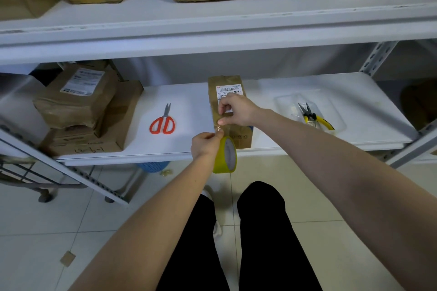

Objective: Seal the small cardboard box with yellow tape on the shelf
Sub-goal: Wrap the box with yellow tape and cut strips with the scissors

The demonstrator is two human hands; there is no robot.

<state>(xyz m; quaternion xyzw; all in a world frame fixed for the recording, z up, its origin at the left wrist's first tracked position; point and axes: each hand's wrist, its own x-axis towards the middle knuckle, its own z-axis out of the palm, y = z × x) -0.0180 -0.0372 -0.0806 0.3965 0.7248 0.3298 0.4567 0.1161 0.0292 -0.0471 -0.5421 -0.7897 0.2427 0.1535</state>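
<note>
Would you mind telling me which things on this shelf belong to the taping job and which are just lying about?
In use:
small cardboard box
yellow tape roll, held by the left hand
right hand, pressing the tape onto the box

Lying about:
red scissors
pliers in a clear tray
stacked parcels

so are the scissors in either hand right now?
No: the red-handled scissors lie untouched on the shelf, while the left hand holds the yellow tape roll and the right hand presses the small cardboard box.

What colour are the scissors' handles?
Orange-red, on the scissors left of the box; head view.
</note>
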